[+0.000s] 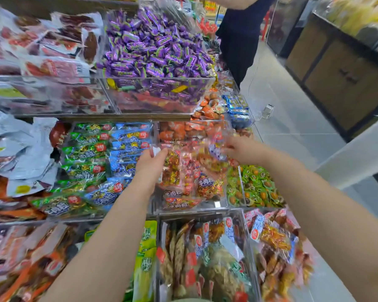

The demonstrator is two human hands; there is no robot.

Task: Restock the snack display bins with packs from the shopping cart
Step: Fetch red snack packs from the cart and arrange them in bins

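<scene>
The bag (190,168) was clear plastic, stuffed with small red and gold wrapped snacks, and hung over the middle bin (216,204) at centre frame. The left hand (151,164) pinched the bag's edge at 9 o'clock, thumb up, fingers curled shut on the plastic. The right hand (241,149) gripped the bag's top corner at 2 o'clock, fingers closed on it, arm stretched forward. Print on the snacks was too blurred to read. Purple candies (155,51) filled the bin at 12 o'clock.
</scene>
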